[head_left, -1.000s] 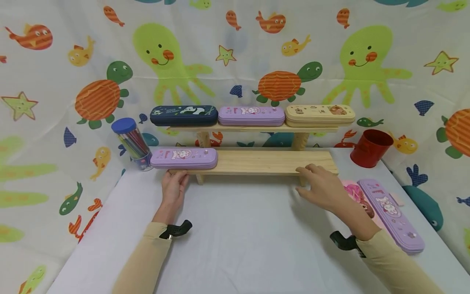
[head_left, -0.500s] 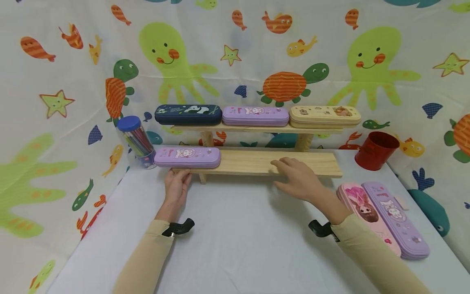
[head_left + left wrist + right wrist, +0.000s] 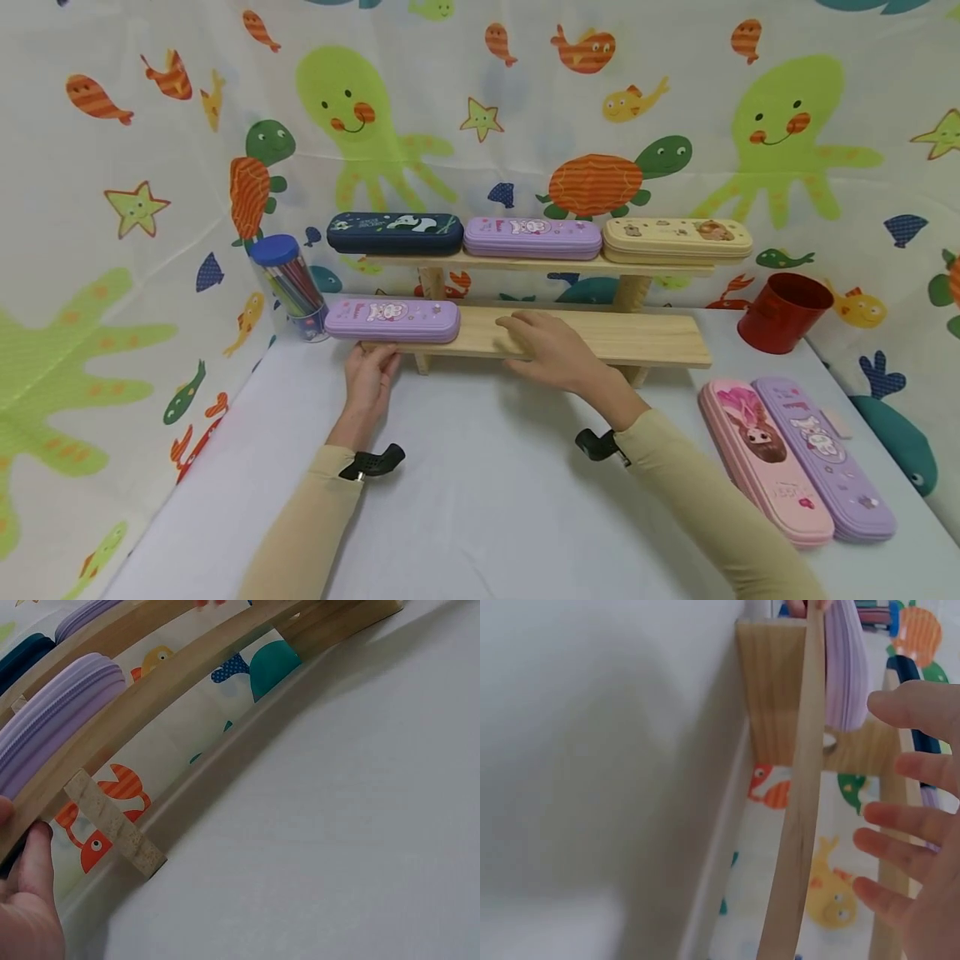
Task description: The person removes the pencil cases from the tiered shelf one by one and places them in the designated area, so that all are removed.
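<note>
A two-tier wooden shelf (image 3: 570,329) stands on the white table. A purple pencil case (image 3: 393,321) lies on the left end of its lower board. My left hand (image 3: 370,375) holds that board's front edge just below the case; in the left wrist view, a purple case (image 3: 64,724) is above the gripped edge. My right hand (image 3: 551,350) reaches over the middle of the lower board, to the right of the case and apart from it. In the right wrist view its fingers (image 3: 896,817) are spread and hold nothing.
On the upper board lie a navy panda case (image 3: 395,233), a purple case (image 3: 532,238) and a cream case (image 3: 677,240). Pink (image 3: 765,462) and lilac (image 3: 825,458) cases lie at right. A pen jar (image 3: 291,287) and a red cup (image 3: 783,312) flank the shelf.
My right hand has moved left along the lower board, from near its right end to its middle. My left hand stays at the front edge. The head view has shifted slightly.
</note>
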Tool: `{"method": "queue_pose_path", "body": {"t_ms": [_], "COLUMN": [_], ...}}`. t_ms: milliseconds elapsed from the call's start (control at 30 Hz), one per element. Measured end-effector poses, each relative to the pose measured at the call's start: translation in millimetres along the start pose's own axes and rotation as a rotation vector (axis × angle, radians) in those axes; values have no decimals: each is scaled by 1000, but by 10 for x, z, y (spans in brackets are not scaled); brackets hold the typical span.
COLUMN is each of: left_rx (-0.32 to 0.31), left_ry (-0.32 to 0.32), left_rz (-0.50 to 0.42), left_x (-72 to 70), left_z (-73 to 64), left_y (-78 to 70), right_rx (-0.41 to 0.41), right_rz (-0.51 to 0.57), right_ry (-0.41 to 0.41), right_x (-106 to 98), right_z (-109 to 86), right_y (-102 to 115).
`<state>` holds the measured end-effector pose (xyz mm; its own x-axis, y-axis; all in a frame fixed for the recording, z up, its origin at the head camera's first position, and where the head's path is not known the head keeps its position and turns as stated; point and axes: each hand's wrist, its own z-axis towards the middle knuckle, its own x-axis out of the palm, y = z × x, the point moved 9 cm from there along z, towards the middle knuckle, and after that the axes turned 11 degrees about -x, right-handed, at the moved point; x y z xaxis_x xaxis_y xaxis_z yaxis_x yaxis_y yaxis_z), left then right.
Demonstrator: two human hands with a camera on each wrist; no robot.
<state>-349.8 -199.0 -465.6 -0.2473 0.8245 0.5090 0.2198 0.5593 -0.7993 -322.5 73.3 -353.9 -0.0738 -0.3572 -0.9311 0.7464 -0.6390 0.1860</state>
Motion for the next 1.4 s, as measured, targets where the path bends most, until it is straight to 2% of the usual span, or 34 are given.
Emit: {"method": "queue_pose_path", "body": {"t_ms": [167, 333, 600, 867, 1133, 1400], "left_rx": [7, 11, 17, 39, 25, 29], "left_ry": [-6, 3, 34, 37, 44, 39], "left_rz": [-13, -41, -46, 7, -16, -15], "left_x": [-19, -11, 4, 9, -3, -12], "left_z": [-9, 6, -1, -13, 10, 8], "left_y": [4, 17, 13, -8, 5, 0], "right_rx": [-69, -96, -141, -173, -169, -144], "right_rz": [26, 67, 54, -31, -32, -40], "right_ry": [-31, -21, -37, 63, 123, 111], "right_x": [49, 137, 238, 405, 540, 607], "right_z": [248, 442, 771, 1034, 1180, 1180], "right_y": [136, 230, 388, 489, 564, 530]}}
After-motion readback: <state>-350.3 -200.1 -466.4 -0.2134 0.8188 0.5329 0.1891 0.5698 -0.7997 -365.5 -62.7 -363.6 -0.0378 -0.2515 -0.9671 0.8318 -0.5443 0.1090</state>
